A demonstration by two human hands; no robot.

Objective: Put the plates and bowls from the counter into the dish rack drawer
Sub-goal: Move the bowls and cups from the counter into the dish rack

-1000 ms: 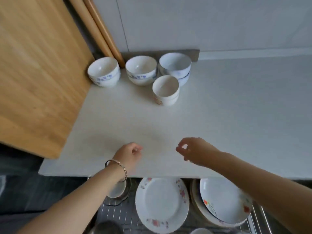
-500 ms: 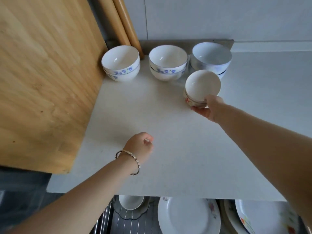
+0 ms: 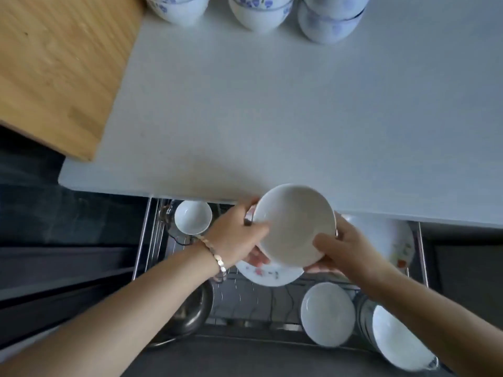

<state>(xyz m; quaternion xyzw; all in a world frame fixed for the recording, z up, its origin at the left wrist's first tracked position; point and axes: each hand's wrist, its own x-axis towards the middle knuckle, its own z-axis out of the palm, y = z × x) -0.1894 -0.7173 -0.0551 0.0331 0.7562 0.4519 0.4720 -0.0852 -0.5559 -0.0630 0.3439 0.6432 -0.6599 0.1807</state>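
I hold a plain white bowl [image 3: 295, 224] over the open dish rack drawer [image 3: 148, 238], just past the counter's front edge. My left hand [image 3: 235, 238] grips its left rim and my right hand [image 3: 344, 250] grips its lower right side. Under the bowl lies a floral plate [image 3: 269, 274], mostly hidden. Three stacks of blue-patterned bowls stand at the counter's far edge: left [image 3: 177, 6], middle [image 3: 261, 12], right [image 3: 330, 20].
In the drawer are a small white bowl [image 3: 193, 216], a floral plate at the right [image 3: 394, 240], two white bowls at the front [image 3: 328, 314] [image 3: 400, 341] and a metal bowl [image 3: 190, 308]. A wooden board [image 3: 54, 63] covers the counter's left part.
My right hand lifted the small bowl from the back of the counter and carried it toward me over the drawer. My left hand joined it on the rim. The view tilted down.
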